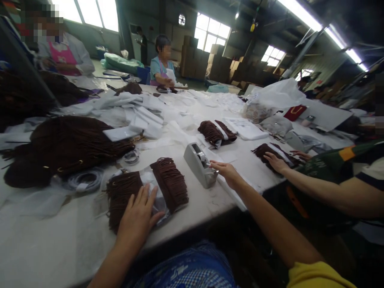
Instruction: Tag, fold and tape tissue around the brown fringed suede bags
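Workshop table (pixel 36 240) holds brown, perhaps corded, bundles (pixel 171 182).

On the white worktop (pixel 204 204), a grey plastic tape dispenser (pixel 200 165) is sitting right of a plastic-wrapped brown cord bundle (pixel 172 184); a brown cord heap (pixel 66 148) is lying behind-left.

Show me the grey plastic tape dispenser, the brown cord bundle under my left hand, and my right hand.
grey plastic tape dispenser (pixel 196 169): head view, side wall.
brown cord bundle (pixel 171 182): head view, right half.
right hand (pixel 227 173): head view, its back.
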Demonstrator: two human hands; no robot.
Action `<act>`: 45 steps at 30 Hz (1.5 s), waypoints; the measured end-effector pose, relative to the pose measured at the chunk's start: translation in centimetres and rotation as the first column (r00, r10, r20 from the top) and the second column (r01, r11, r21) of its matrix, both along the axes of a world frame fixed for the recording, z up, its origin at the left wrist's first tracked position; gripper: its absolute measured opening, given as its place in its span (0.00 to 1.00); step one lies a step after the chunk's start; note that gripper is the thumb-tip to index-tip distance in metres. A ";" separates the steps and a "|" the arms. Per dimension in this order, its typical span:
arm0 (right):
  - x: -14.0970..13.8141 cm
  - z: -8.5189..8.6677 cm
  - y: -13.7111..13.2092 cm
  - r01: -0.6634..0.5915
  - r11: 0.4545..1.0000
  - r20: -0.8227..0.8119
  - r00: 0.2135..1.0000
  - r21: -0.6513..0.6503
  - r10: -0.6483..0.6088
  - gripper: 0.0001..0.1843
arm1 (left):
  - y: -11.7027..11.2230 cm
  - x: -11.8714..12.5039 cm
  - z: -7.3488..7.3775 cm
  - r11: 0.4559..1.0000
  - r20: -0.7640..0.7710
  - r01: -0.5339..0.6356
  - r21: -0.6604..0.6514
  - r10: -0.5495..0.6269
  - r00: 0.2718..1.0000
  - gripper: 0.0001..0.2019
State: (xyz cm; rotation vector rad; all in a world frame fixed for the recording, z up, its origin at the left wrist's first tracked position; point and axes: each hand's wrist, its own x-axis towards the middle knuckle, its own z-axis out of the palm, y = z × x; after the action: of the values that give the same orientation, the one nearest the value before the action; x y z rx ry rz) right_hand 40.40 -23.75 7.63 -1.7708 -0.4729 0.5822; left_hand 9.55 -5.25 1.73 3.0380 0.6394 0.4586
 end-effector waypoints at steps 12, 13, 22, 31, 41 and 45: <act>-4.4 1.0 -4.1 0.250 0.954 -0.105 0.966 0.165 -0.235 0.20 | 0.3 -0.1 -0.2 1.000 -0.005 0.013 0.024 -0.012 1.000 0.30; -4.6 0.6 -4.4 0.254 0.956 -0.169 0.959 0.145 -0.229 0.20 | 0.3 -0.1 -0.2 1.000 -0.002 0.015 0.022 -0.015 1.000 0.30; -4.2 -3.6 -4.4 0.313 0.943 -0.404 0.882 0.116 -0.244 0.20 | 0.4 -0.2 -0.5 0.999 0.003 0.030 -0.025 -0.030 1.000 0.31; -3.8 -4.5 -4.6 0.257 0.966 -0.304 0.922 0.024 -0.238 0.20 | 0.2 -0.1 0.3 0.999 -0.046 0.006 -0.038 -0.008 0.999 0.33; -6.5 0.3 -5.1 -0.172 0.950 0.734 0.604 -0.260 0.311 0.08 | 0.0 0.0 0.8 0.995 -0.025 0.000 -0.101 -0.003 1.000 0.34; -6.9 4.6 0.7 -0.467 0.770 0.763 0.263 -0.435 0.590 0.10 | -0.2 0.0 1.1 0.992 -0.043 -0.023 -0.120 0.018 0.999 0.34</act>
State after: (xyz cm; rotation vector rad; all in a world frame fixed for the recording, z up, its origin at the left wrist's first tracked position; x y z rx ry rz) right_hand 33.55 -23.08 12.21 -1.9110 -1.8969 0.0466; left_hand 9.56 -5.46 2.85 2.9367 0.6742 0.3438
